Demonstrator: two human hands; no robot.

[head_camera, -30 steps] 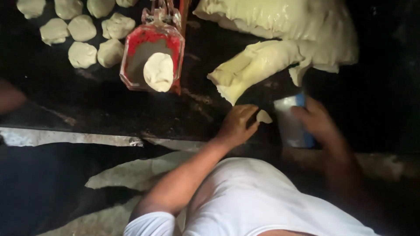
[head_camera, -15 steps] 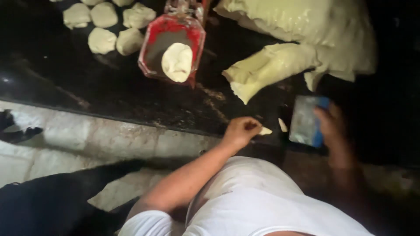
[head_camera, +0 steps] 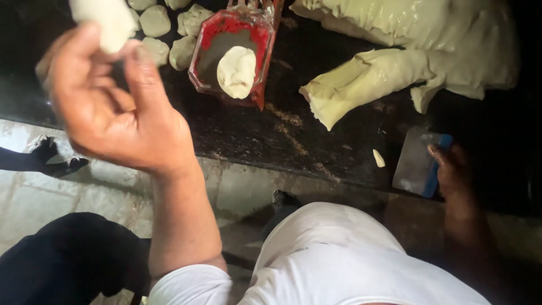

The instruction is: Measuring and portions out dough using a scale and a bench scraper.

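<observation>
Small dough piece (head_camera: 100, 21) at upper left of frame, pinched in raised left hand (head_camera: 113, 107), fingertips closed round its lower end; blurred; looks soft, light, likely tacky, so best held lightly across the middle, will dent if squeezed; right hand (head_camera: 457, 175) at right edge, fingers curled on blue-handled metal scraper (head_camera: 420, 164) lying flat on dark counter (head_camera: 237, 130); tiny dough scrap (head_camera: 378, 158) just left of scraper; red scale tray (head_camera: 228, 53) top centre holds one dough lump (head_camera: 237, 70); portioned balls (head_camera: 155, 21) beside it at top left; big dough mass (head_camera: 406, 56) upper right; counter edge runs across mid-frame, open room centre of counter between tray and scraper
</observation>
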